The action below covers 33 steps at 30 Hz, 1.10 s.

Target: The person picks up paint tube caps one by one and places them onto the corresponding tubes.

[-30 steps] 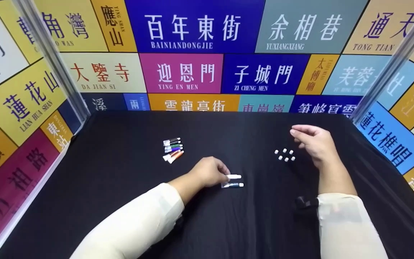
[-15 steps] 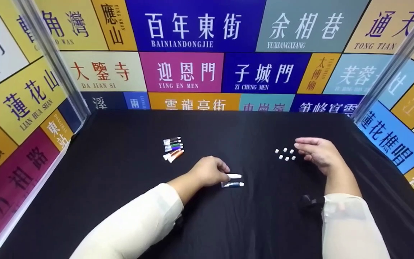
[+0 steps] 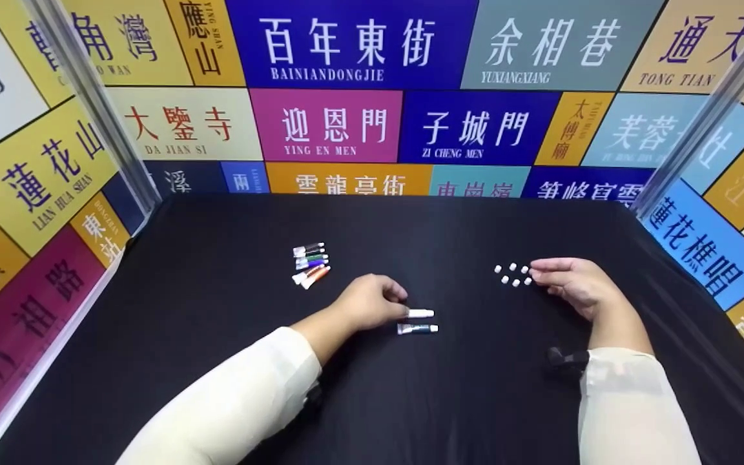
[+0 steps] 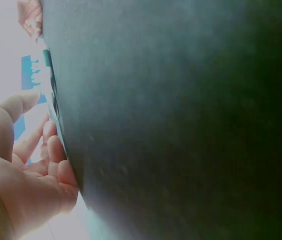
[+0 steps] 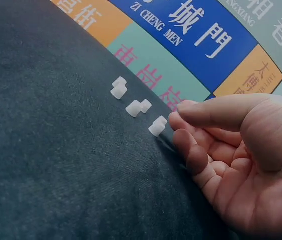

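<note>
From the head view, a black cloth [image 3: 217,310] covers the table. The left hand [image 3: 367,302] rests on the cloth with its fingers curled down on the end of a small white tube [image 3: 420,313]. The fingers hide that end, so I cannot tell if they pinch it or only touch it. A second tube with a dark band [image 3: 418,329] lies just beside the first one, a little nearer to the person. A bunch of small colored tubes [image 3: 310,263] lies to the left, apart from the hand. The right hand [image 3: 569,284] lies on the cloth with its fingertips right next to a group of little white caps [image 3: 513,275]. Its fingers are loose and hold nothing.

From the left wrist view, the left hand [image 4: 18,170] shows only its palm and bent fingers at the edge of the dark cloth [image 4: 181,120]. No tube can be seen here.

From the right wrist view, the right hand [image 5: 241,160] lies palm up, fingers gently bent and apart. The nearest white cap [image 5: 157,126] sits just beside the fingertips [image 5: 188,111]. Two more caps [image 5: 138,107] lie farther along the cloth [image 5: 56,150].
</note>
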Motion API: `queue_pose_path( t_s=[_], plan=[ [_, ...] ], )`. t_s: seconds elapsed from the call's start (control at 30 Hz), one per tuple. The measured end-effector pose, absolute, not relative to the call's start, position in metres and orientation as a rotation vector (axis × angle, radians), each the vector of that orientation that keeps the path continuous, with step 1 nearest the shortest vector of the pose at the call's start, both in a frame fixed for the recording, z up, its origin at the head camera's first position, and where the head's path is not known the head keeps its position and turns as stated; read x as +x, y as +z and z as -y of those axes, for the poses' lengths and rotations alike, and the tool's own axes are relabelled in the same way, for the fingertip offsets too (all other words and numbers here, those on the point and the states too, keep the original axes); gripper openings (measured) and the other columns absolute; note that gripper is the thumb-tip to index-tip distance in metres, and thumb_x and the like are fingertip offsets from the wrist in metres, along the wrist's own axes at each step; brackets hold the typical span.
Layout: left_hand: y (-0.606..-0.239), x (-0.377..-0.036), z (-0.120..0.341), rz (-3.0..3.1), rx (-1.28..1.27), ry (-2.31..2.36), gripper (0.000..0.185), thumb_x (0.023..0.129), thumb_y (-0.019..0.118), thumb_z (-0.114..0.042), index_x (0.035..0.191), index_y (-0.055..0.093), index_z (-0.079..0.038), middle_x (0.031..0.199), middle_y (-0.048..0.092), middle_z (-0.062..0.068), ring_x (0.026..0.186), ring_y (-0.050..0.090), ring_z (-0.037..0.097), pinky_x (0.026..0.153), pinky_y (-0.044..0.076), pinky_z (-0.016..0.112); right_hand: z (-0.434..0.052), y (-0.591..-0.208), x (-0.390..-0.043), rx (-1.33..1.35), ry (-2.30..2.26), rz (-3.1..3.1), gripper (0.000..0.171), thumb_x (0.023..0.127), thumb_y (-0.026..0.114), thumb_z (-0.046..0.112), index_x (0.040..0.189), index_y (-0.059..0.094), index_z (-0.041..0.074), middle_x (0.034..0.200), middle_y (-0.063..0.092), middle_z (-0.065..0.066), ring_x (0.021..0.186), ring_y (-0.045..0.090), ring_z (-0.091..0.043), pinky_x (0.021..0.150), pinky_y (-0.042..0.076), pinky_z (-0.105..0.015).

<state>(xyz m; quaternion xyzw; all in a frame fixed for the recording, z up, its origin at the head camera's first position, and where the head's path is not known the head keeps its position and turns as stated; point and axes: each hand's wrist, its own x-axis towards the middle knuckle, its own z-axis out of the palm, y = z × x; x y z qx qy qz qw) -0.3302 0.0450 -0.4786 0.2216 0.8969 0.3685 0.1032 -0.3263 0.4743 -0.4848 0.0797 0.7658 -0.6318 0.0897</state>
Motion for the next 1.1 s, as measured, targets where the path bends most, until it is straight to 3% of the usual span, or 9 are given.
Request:
queue_pose_path(
  t_s=[0.2,0.43,1.1],
  plan=[
    [-0.475,-0.337,-0.026,-2.69,0.615,1.192,0.034,0.086,0.083,-0.024,0.117,0.08,-0.01,0.109,0.08,0.006,0.102,0.072,0.021,0.1,0.056,0.038,-0.475,-0.49,-0.33,0.21,-1.712,-2.417,0.044,0.094,0.08,0.006,0.136,0.07,0.001,0.101,0.081,0.017,0.089,0.071,0.005,0.078,0.057,-0.018],
    [-0.47,-0.345,-0.005,-2.742,0.533,1.25,0.036,0.088,0.082,-0.024,0.12,0.079,-0.009,0.112,0.08,0.008,0.107,0.073,0.024,0.101,0.057,0.04,-0.471,-0.49,-0.33,0.192,-1.606,-2.477,0.056,0.094,0.081,0.01,0.143,0.061,-0.008,0.101,0.079,0.017,0.091,0.07,0.004,0.083,0.058,-0.016],
    [-0.467,-0.368,0.042,-2.834,0.39,1.305,0.039,0.088,0.083,-0.02,0.124,0.077,-0.006,0.121,0.078,0.016,0.111,0.071,0.031,0.104,0.055,0.044,-0.463,-0.485,-0.327,0.195,-1.302,-2.689,0.051,0.089,0.086,0.019,0.134,0.072,0.001,0.102,0.079,0.013,0.087,0.067,0.003,0.079,0.054,-0.015]
  ],
)
